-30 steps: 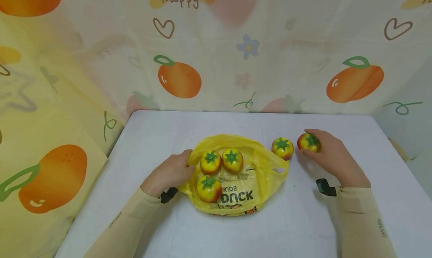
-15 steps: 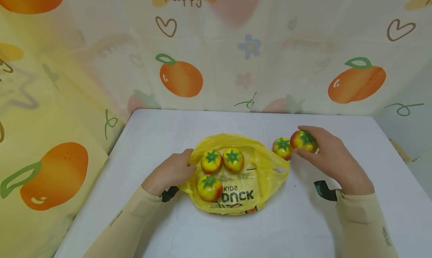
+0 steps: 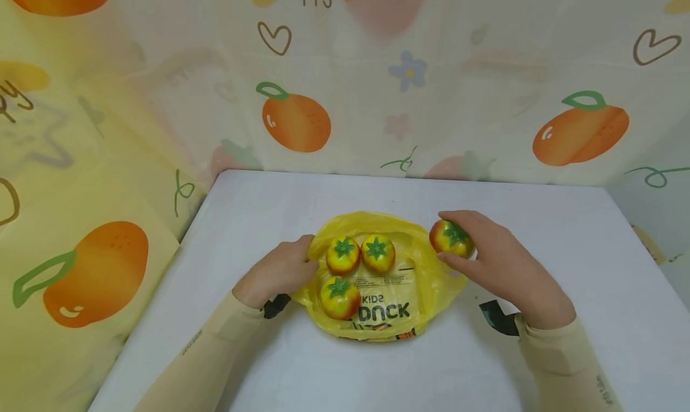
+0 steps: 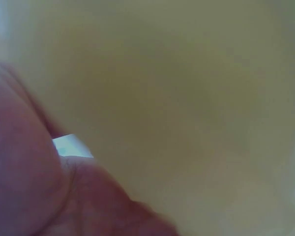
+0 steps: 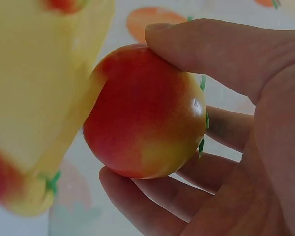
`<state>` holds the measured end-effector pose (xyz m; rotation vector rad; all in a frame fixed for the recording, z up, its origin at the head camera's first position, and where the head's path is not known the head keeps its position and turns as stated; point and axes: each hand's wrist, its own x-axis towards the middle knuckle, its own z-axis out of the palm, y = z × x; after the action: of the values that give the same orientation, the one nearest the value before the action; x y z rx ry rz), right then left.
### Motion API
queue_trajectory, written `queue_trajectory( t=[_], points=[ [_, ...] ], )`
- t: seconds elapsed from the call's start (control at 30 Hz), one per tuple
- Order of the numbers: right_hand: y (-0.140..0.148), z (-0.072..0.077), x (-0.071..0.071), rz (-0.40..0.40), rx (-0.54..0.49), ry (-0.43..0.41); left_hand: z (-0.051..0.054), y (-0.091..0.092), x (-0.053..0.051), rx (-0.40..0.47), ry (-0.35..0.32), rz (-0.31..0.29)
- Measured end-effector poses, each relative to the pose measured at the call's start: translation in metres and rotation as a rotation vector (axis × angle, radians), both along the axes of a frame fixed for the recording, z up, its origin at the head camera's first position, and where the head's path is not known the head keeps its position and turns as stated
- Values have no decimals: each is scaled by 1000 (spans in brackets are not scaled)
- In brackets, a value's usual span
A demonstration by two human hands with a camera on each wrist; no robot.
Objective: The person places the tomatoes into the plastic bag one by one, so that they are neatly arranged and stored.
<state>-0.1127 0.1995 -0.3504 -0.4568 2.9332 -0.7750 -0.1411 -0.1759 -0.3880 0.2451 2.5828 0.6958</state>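
A yellow plastic bag (image 3: 431, 298) lies spread on the table, its mouth facing up. Three tomato-like toy fruits, yellow and red with green star tops, sit inside, one a front toy fruit (image 3: 340, 298). At the bag's left rim my left hand (image 3: 283, 268) grips the plastic; its fingertips are hidden. Yellow film (image 4: 187, 98) fills most of the left wrist view, blurred. My right hand (image 3: 498, 253) holds another toy fruit (image 5: 142, 113) between thumb and fingers, at the bag's right edge. The fruit that lay beside the bag is out of sight in the head view.
The white-covered table (image 3: 334, 376) runs back to a printed cloth backdrop (image 3: 458, 58). A yellowish cloth (image 3: 81, 190) hangs along the left side. In the right wrist view, a blurred toy fruit (image 5: 29, 196) shows at lower left, near the bag's film.
My right hand has carried its fruit leftward to the bag's right edge, covering the spot where another fruit lay. My left hand keeps its grip on the rim. The head view has shifted slightly.
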Motion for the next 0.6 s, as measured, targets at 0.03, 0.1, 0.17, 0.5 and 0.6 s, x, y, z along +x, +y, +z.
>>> queue_trajectory(
  t=[0.03, 0.1, 0.17, 0.5, 0.6],
  points=[
    [-4, 1, 1, 12, -2, 3, 0, 0, 0, 1, -1, 1],
    [-12, 3, 3, 35, -5, 0, 0, 0, 1, 2, -3, 0],
    [-20, 4, 5, 59, -6, -1, 0, 0, 0, 0, -5, 3],
    [-53, -8, 15, 162, -15, -19, 0, 0, 1, -12, -3, -3],
    [-62, -13, 17, 192, -1, -10, 0, 0, 0, -17, 1, -5]
  ],
)
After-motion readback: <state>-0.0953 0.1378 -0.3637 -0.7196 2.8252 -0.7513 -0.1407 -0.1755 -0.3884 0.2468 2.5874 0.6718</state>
